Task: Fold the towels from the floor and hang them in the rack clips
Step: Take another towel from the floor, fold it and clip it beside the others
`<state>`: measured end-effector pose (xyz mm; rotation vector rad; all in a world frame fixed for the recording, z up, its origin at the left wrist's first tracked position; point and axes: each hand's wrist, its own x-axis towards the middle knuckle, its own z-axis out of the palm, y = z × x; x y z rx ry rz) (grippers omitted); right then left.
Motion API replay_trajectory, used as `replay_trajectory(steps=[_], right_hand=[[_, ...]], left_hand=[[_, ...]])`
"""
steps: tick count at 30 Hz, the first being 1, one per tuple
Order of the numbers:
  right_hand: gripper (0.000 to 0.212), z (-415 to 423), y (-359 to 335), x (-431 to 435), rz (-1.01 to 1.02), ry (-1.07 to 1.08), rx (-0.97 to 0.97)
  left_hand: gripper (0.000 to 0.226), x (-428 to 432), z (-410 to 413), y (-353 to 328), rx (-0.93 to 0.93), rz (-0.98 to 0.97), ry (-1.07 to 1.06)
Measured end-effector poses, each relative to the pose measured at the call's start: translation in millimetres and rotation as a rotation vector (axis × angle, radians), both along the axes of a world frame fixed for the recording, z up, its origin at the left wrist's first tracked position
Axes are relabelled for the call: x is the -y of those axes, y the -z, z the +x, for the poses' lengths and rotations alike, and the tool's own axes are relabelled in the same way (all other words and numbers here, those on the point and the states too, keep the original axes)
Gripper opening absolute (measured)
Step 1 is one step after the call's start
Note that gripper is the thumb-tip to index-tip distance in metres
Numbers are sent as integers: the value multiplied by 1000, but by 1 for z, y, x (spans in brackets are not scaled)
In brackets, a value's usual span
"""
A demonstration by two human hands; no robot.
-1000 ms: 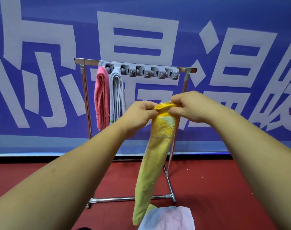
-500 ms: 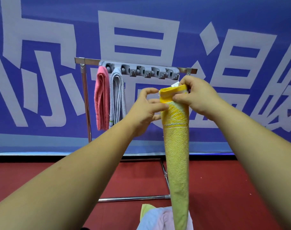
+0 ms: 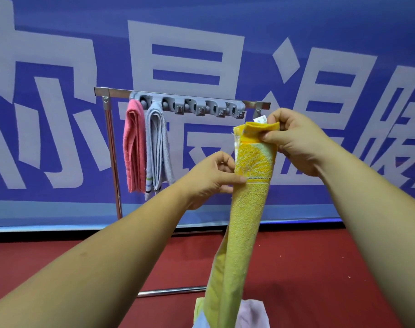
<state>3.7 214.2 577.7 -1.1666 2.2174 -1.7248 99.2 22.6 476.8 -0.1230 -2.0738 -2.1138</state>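
A yellow towel (image 3: 244, 221), folded into a long narrow strip, hangs in front of me. My right hand (image 3: 289, 140) pinches its folded top edge, where a small white label sticks up. My left hand (image 3: 211, 176) grips the strip's left side a little lower, thumb across the front. Behind stands a metal rack (image 3: 111, 147) with a grey clip bar (image 3: 201, 106). A pink towel (image 3: 134, 147) and a grey towel (image 3: 158, 147) hang from the two leftmost clips; the clips to their right hold nothing.
A small heap of pale towels (image 3: 251, 314) lies on the red floor (image 3: 320, 268) at the bottom edge, partly hidden by the yellow strip. A blue banner with large white characters (image 3: 185, 55) covers the wall behind the rack. The rack's base bar (image 3: 171, 291) runs along the floor.
The yellow towel has been lifted higher and now hangs straight. My right hand has risen with its top edge, and my left hand has slid down from the top onto the strip's left side.
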Motion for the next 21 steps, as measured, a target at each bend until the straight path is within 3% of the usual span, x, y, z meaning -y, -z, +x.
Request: replay_trajectory(steps=[4, 7, 14, 21], right_hand=[[36, 0, 3, -1, -114, -67, 141], [37, 0, 5, 0, -119, -115, 177], [31, 1, 7, 2, -103, -153, 185], [28, -1, 9, 10, -132, -45, 79]], left_hand=[[34, 2, 4, 1, 16, 26, 36], [20, -1, 8, -4, -14, 57, 55], [5, -5, 4, -13, -80, 34, -64], [8, -11, 6, -17, -102, 62, -75]])
